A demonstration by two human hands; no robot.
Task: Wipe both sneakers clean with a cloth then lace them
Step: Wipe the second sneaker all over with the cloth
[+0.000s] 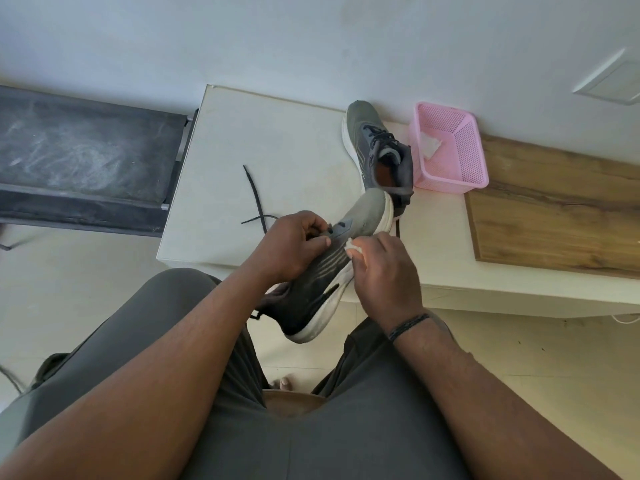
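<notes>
Both hands were up over the lap, left hand (294,245) gripping the sneaker (332,268), right hand (384,271) pinching the cloth (353,247) against its side.

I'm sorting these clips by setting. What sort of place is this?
Probably a room in a home: a low white table against a plain wall, a pink basket beside a sneaker, and a tiled floor.

1. Grey sneaker (325,271), white-soled, lay tilted on its side, toe touching the second sneaker.
2. Second sneaker (377,147), laced, stood upright.
3. White cloth (353,247) touched the first sneaker's side.
4. Black lace (254,195) lay left of the second sneaker.
</notes>
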